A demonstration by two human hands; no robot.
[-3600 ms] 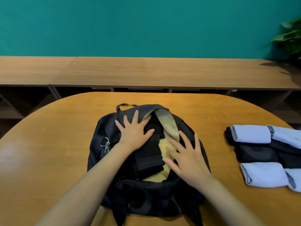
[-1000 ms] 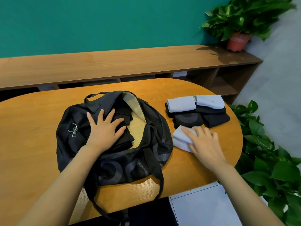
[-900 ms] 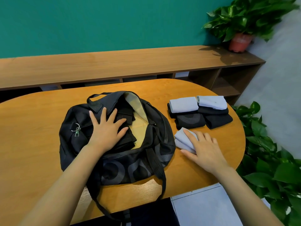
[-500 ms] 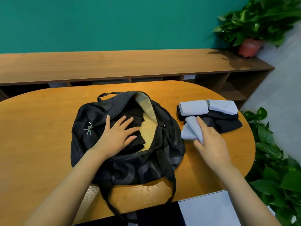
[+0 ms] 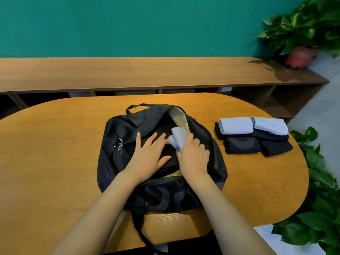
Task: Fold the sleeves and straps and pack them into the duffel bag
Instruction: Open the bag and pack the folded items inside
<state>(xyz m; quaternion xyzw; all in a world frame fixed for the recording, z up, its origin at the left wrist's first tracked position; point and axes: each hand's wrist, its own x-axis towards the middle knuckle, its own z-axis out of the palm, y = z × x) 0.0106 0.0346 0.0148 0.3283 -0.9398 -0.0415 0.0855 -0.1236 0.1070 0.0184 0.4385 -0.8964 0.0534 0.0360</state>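
At the centre of the frame the black duffel bag (image 5: 161,159) lies unzipped on the table (image 5: 55,162). The right hand (image 5: 193,155) pinches a folded pale sleeve (image 5: 178,136) over the opening; the left hand (image 5: 149,153) lies spread, flattening dark pieces inside. Better to tuck the soft roll low against the tan lining (image 5: 177,116), keeping its fold closed. Smooth folded pieces (image 5: 252,137) wait at right.

Matt black cloth duffel bag (image 5: 161,181), metal ring (image 5: 119,141); glossy wood table (image 5: 55,162).
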